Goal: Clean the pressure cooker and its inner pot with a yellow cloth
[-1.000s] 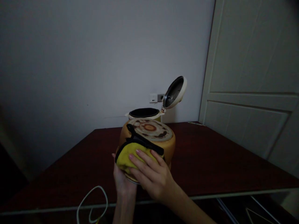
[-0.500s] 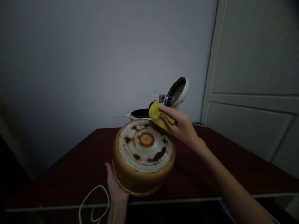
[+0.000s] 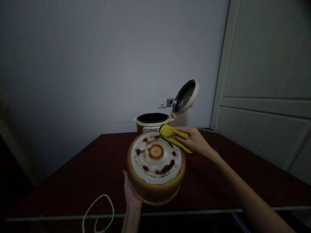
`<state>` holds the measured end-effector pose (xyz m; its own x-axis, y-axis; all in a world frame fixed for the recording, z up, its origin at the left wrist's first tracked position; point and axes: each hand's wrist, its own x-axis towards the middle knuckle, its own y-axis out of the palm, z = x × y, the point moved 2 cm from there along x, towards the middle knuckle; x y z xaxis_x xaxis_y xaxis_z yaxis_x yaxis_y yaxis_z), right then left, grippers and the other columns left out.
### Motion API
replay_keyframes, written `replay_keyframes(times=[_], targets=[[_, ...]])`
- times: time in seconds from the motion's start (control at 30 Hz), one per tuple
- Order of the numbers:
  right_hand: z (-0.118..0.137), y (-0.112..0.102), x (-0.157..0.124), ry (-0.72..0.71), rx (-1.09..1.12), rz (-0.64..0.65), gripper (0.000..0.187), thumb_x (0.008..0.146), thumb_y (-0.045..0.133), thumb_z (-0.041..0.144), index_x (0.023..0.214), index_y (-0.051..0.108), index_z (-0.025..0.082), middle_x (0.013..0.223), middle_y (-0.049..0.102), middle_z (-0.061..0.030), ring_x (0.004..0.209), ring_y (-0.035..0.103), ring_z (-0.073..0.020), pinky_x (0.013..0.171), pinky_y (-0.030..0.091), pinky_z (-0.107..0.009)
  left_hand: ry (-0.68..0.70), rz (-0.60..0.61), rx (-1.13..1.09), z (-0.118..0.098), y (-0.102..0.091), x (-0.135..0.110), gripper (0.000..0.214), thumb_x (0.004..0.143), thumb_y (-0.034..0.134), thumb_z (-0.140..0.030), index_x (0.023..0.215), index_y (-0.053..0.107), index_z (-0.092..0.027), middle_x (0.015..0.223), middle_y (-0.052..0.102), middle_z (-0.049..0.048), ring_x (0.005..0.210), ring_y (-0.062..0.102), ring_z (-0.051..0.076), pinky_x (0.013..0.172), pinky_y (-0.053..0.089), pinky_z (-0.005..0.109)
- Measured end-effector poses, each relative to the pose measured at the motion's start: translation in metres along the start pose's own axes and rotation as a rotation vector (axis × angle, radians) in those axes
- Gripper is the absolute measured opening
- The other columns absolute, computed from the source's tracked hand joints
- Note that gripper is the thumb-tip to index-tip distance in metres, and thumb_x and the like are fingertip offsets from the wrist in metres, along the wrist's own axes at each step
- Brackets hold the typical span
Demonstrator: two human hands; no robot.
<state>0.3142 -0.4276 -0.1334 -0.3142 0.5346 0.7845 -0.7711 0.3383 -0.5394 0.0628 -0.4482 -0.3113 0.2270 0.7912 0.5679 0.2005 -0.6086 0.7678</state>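
Note:
A round brown cooking pot (image 3: pixel 160 193) is tilted with its scorched, stained underside facing me. My left hand (image 3: pixel 132 195) grips its lower left rim, thumb along the outside and the other fingers hidden behind or under the pot. My right hand (image 3: pixel 194 139) is closed on a folded yellow cloth (image 3: pixel 171 132) with a dark edge. The cloth lies against the upper right edge of the pot's base. Behind the pot stands a rice cooker (image 3: pixel 153 123) with its lid (image 3: pixel 186 97) raised.
A dark red table (image 3: pixel 102 168) runs up to a pale wall. A wall socket (image 3: pixel 162 103) is behind the cooker. At the front left a white cord (image 3: pixel 107 196) loops over the table edge. A panelled door (image 3: pixel 262 100) stands on the right.
The pot and my left hand have shifted to the right and slightly down. My right hand and the cloth have moved down and right, uncovering more of the rice cooker.

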Motion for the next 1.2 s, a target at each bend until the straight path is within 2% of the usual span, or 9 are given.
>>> replay_keyframes(times=[0.13, 0.27, 0.37, 0.57, 0.73, 0.87, 0.97, 1.1, 1.2], targets=[[0.010, -0.001, -0.006, -0.145, -0.261, -0.154, 0.039, 0.083, 0.057, 0.023, 0.122, 0.060, 0.013, 0.130, 0.055, -0.0172, 0.117, 0.052, -0.0298, 0.096, 0.045, -0.048, -0.033, 0.130, -0.035, 0.001, -0.004, -0.003, 0.069, 0.093, 0.009, -0.056, 0.130, 0.054, -0.020, 0.132, 0.051, 0.0070, 0.126, 0.046, 0.018, 0.114, 0.007, 0.033], [0.038, 0.016, -0.015, -0.289, -0.241, 0.106, 0.033, 0.085, 0.057, 0.024, 0.116, 0.062, 0.012, 0.119, 0.063, -0.0161, 0.119, 0.052, -0.0285, 0.100, 0.044, -0.049, -0.055, 0.105, -0.030, 0.002, -0.007, -0.008, 0.068, 0.092, 0.008, -0.057, 0.129, 0.054, -0.025, 0.132, 0.052, 0.0049, 0.128, 0.042, 0.019, 0.114, 0.002, 0.035], [0.062, 0.030, -0.027, -0.276, -0.136, 0.236, 0.031, 0.089, 0.054, 0.030, 0.114, 0.064, 0.015, 0.119, 0.063, -0.0137, 0.121, 0.051, -0.0256, 0.106, 0.038, -0.048, -0.058, 0.072, -0.023, 0.005, -0.006, -0.010, 0.065, 0.093, 0.009, -0.055, 0.131, 0.053, -0.025, 0.133, 0.052, 0.0044, 0.131, 0.039, 0.019, 0.114, 0.003, 0.036], [0.103, 0.056, -0.035, -0.336, -0.004, 0.504, 0.053, 0.085, 0.053, 0.019, 0.138, 0.044, 0.020, 0.144, 0.041, -0.0079, 0.137, 0.029, -0.0233, 0.112, 0.026, -0.045, 0.072, 0.101, -0.079, 0.011, 0.001, -0.008, 0.053, 0.097, 0.018, -0.036, 0.122, 0.061, -0.018, 0.128, 0.057, 0.0095, 0.117, 0.056, 0.020, 0.107, 0.033, 0.034], [0.087, 0.061, -0.002, -0.291, -0.088, 0.462, 0.062, 0.078, 0.054, 0.007, 0.137, 0.045, 0.024, 0.147, 0.037, -0.0073, 0.138, 0.027, -0.0237, 0.112, 0.022, -0.048, 0.098, -0.049, -0.051, 0.010, 0.005, -0.009, 0.053, 0.095, 0.023, -0.051, 0.130, 0.053, -0.025, 0.129, 0.057, 0.0060, 0.122, 0.051, 0.021, 0.113, 0.020, 0.040], [0.050, 0.048, 0.006, -0.119, -0.149, 0.355, 0.051, 0.082, 0.052, 0.011, 0.133, 0.051, 0.019, 0.144, 0.041, -0.0118, 0.136, 0.031, -0.0260, 0.110, 0.026, -0.050, 0.022, 0.097, -0.037, 0.006, 0.007, -0.012, 0.064, 0.094, 0.009, -0.054, 0.132, 0.051, -0.024, 0.132, 0.054, 0.0057, 0.127, 0.046, 0.018, 0.114, 0.011, 0.034], [0.040, 0.036, -0.015, -0.043, -0.105, 0.307, 0.045, 0.085, 0.052, 0.015, 0.130, 0.054, 0.019, 0.142, 0.043, -0.0131, 0.135, 0.034, -0.0249, 0.109, 0.029, -0.050, -0.004, 0.149, -0.070, 0.003, 0.005, -0.014, 0.067, 0.093, 0.006, -0.055, 0.130, 0.053, -0.024, 0.131, 0.055, 0.0053, 0.126, 0.047, 0.019, 0.114, 0.012, 0.034], [0.071, 0.033, -0.056, -0.001, -0.088, 0.307, 0.042, 0.087, 0.052, 0.021, 0.129, 0.054, 0.023, 0.142, 0.044, -0.0100, 0.135, 0.034, -0.0251, 0.111, 0.020, -0.056, -0.001, 0.111, -0.082, 0.006, 0.007, -0.012, 0.067, 0.092, 0.008, -0.057, 0.131, 0.052, -0.025, 0.133, 0.054, 0.0060, 0.130, 0.042, 0.020, 0.114, 0.009, 0.037], [0.104, 0.040, -0.068, -0.033, -0.032, 0.414, 0.042, 0.090, 0.050, 0.032, 0.132, 0.051, 0.028, 0.144, 0.041, -0.0060, 0.136, 0.031, -0.0253, 0.112, 0.020, -0.053, -0.041, 0.081, -0.032, 0.009, 0.009, -0.010, 0.076, 0.088, 0.011, -0.066, 0.130, 0.055, -0.020, 0.132, 0.055, 0.0102, 0.131, 0.041, 0.022, 0.114, 0.012, 0.038]])
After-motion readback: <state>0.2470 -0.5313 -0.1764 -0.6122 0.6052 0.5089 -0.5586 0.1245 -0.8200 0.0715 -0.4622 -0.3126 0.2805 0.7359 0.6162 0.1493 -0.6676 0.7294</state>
